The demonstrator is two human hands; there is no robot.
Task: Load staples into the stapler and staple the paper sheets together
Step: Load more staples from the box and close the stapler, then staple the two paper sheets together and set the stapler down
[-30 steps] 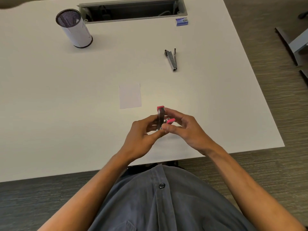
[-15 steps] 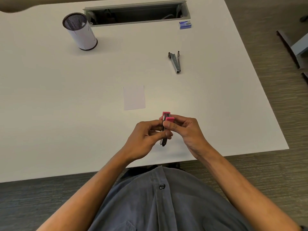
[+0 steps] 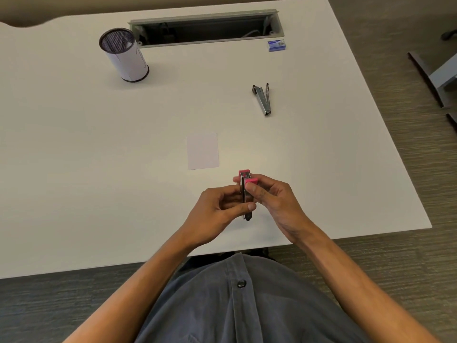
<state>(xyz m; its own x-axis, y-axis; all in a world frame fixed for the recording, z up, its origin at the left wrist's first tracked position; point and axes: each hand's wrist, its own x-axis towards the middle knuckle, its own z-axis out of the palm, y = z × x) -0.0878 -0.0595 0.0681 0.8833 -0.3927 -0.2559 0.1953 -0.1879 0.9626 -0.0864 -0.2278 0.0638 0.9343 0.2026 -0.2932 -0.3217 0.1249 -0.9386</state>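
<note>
We are sitting at the white desk (image 3: pixel 74 169), which is filling most of the frame, with a mesh pen cup (image 3: pixel 123 55) standing at upper left, a metal stapler (image 3: pixel 262 99) lying at upper right, a blue staple box (image 3: pixel 277 45) sitting beyond it, and the paper sheets (image 3: pixel 203 151) waiting at the centre. Just below the paper we are holding the pink stapler (image 3: pixel 246 194) above the desk. Our left hand (image 3: pixel 217 211) is wrapping its grip around the body, and our right hand (image 3: pixel 272 196) is pinching the pink top end. Compared with a second ago, the pink arm that was standing apart is now lying almost flat along the body, so we are judging that we are closing it; whether staples are inside is hidden. Stapling the sheets is coming next.
</note>
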